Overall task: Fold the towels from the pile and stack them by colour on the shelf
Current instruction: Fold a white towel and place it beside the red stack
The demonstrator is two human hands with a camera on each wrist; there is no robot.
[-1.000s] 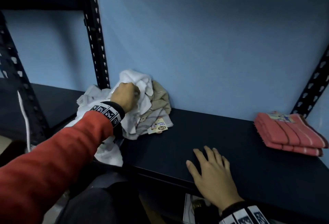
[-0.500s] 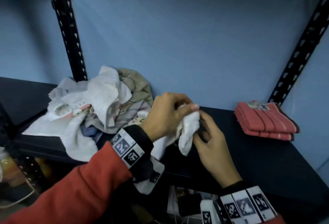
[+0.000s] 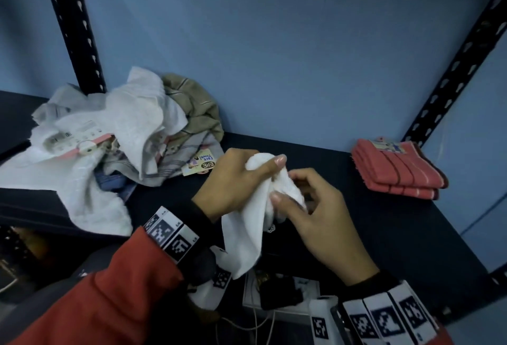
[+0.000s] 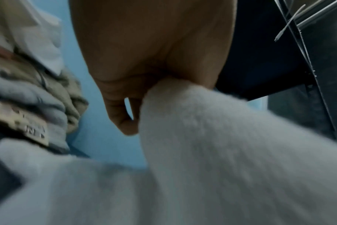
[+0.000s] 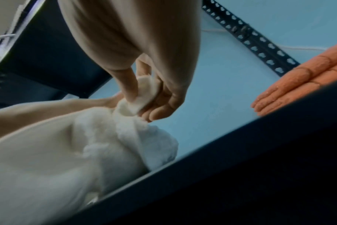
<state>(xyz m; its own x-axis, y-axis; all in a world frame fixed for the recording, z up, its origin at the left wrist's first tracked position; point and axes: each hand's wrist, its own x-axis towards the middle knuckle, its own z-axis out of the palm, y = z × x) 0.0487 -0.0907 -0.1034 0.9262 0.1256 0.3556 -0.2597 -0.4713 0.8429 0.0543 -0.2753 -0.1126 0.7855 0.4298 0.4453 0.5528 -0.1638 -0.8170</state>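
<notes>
- Head view: left hand (image 3: 233,180) and right hand (image 3: 315,207) both have fingers (image 3: 277,159) pinched on a bunched white towel (image 3: 247,229), held above the shelf (image 3: 384,235) front.
- The towel looks light, soft and limp; best taken by its corners to spread it.
- Pile (image 3: 123,136) sits left; folded red towels (image 3: 397,172) lie right.

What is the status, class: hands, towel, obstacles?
Left hand and right hand pinch crumpled white terry towel, unfolded. Folded coral striped towels stacked right. Nothing blocking.

Storage corner: slotted metal shelving (image 3: 74,29) against blue wall (image 3: 274,56).
</notes>
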